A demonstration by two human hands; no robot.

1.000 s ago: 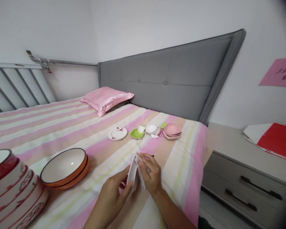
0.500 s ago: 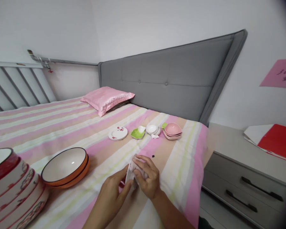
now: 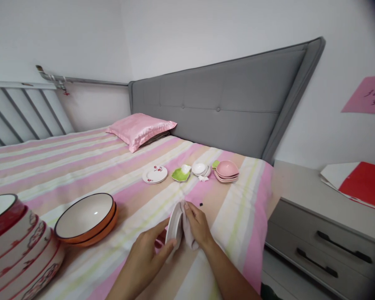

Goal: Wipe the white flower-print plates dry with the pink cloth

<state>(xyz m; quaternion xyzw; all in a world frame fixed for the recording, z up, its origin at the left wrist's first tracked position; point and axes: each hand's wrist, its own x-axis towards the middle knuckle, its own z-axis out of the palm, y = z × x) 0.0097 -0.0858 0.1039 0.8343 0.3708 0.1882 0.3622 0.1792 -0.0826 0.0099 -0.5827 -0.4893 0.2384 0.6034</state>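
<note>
My left hand (image 3: 148, 252) grips a small white plate (image 3: 174, 227) by its near edge, thumb on one side and fingers on the other. The plate is tilted up on edge, its underside turned to the right. In my right hand (image 3: 198, 225) is a pale grey cloth (image 3: 189, 231), bunched and pressed against the plate's far rim and back. Beyond the hands lie a stack of flowered white plates (image 3: 154, 175), a green leaf-shaped dish (image 3: 180, 175), small white bowls (image 3: 200, 169) and a stack of pink leaf-shaped bowls (image 3: 227, 170).
Orange bowls (image 3: 86, 221) are stacked to my left, beside a tall stack of red-and-white bowls (image 3: 21, 254). Everything rests on a striped bedspread (image 3: 112, 164). A pink pillow (image 3: 140, 129) lies near the grey headboard (image 3: 212, 96). At the right stands a nightstand (image 3: 325, 233).
My right hand has moved with the cloth from the plate's face side to its far rim and back. More of the plate and the cloth now shows. My left hand keeps its grip.
</note>
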